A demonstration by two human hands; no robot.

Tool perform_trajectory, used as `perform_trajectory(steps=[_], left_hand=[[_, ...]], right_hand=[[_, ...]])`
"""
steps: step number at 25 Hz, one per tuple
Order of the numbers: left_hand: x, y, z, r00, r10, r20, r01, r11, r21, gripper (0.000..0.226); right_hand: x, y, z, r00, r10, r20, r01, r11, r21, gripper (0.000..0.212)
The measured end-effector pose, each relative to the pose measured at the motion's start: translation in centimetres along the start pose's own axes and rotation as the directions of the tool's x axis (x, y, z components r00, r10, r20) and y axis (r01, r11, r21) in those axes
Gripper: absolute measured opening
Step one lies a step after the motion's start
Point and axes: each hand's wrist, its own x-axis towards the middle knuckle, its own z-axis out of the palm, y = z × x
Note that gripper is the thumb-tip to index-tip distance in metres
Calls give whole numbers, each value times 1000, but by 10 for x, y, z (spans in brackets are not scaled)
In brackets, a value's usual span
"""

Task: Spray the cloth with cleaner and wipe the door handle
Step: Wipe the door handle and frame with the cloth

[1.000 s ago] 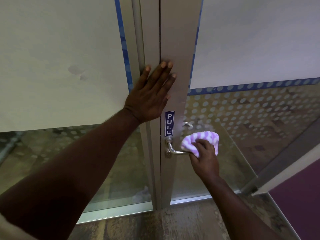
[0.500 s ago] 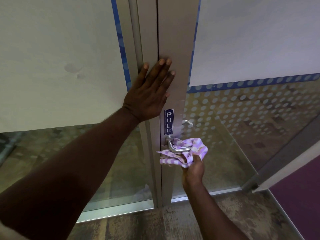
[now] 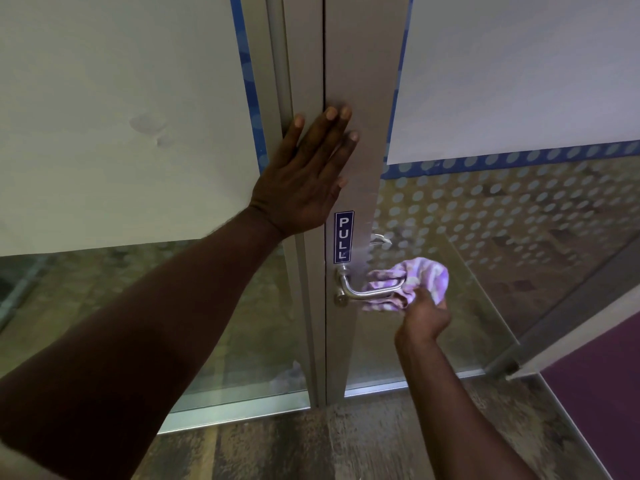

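Purple-and-white patterned cloth (image 3: 415,282), bunched up, gripped from below in right hand (image 3: 424,315), fingers curled round it. Pressed against outer end of door handle (image 3: 367,294), partly tucked behind and under the lever.

Handle: brushed-metal lever, roughly horizontal, fixed near left edge of grey metal door stile (image 3: 362,81). Inner half of lever bare and in plain view.

Left hand (image 3: 304,181) flat on the stile above the handle, fingers straight and slightly spread, holding nothing. Palm across the seam between stile and adjoining frame.

Just below that hand, directly above the handle: narrow blue vertical sign (image 3: 343,237), white capitals reading "PULL". Bottom letter looks worn.

Second small metal lever (image 3: 380,239) just right of the sign at the stile edge, above the cloth, seen against the glass.

Glass panel (image 3: 519,237) right of stile: frosted white-dot film, blue dotted band (image 3: 519,160) above it, opaque white higher up. Left panel (image 3: 104,116): same opaque white with blue edge strip.

Wood-look floor (image 3: 311,445) along the bottom. Purple surface (image 3: 595,393) bottom right.
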Motion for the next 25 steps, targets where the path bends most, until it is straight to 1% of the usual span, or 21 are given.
perform_trajectory(steps=[2,4,5,7,8,10,12,13,15,16,17,18,19,20,21,22,23,24,25], left_hand=[[0,0,1,1000,3,4,-3,1000,0,61],[0,0,2,1000,4,6,-4,1000,4,62],[0,0,2,1000,3,5,-3,1000,4,62],[0,1,1,1000,4,3,-4,1000,5,62],[0,1,1,1000,6,3,-6,1000,6,62],[0,0,0,1000,10,5,-10,1000,13,62],[0,0,0,1000,12,6,-12,1000,20,62],[0,0,0,1000,11,7,-12,1000,20,63],[0,0,0,1000,13,14,-13,1000,19,63],[0,1,0,1000,14,15,-15,1000,19,63],[0,1,0,1000,14,12,-14,1000,17,63],[0,1,0,1000,14,9,-14,1000,14,63],[0,1,0,1000,13,7,-13,1000,10,62],[0,1,-1,1000,13,5,-13,1000,9,62],[0,1,-1,1000,13,6,-13,1000,9,62],[0,0,-1,1000,12,8,-12,1000,7,62],[0,0,-1,1000,13,8,-13,1000,6,62],[1,0,-2,1000,13,8,-13,1000,7,62],[1,0,-3,1000,12,8,-12,1000,8,62]], right_hand=[[11,-24,1,994,-107,-11,107,994,20,11],[25,-50,0,988,-154,12,153,987,47,12],[29,-62,-2,986,-157,52,154,985,72,16],[33,-80,-7,970,-152,188,142,988,67,32],[32,-88,-9,954,-154,257,152,988,29,37],[29,-101,-13,908,-148,391,196,977,-84,38],[26,-114,-14,851,-83,519,214,956,-198,42],[23,-119,-13,813,-12,583,179,957,-229,48],[15,-121,-12,703,164,692,30,965,-260,52],[10,-118,-11,662,234,712,-38,959,-280,53],[7,-111,-10,652,287,702,-82,947,-311,54],[3,-103,-8,678,309,667,-74,931,-356,52],[0,-93,-6,731,279,622,12,907,-421,46],[-1,-83,-4,792,190,581,173,842,-511,40],[-2,-73,-3,824,42,565,374,708,-599,39],[-3,-64,-2,792,-122,599,566,515,-644,42],[-5,-55,-3,698,-270,664,716,288,-635,46],[-6,-48,-4,577,-371,728,801,80,-594,49],[-9,-42,-4,477,-401,782,836,-67,-545,50]])
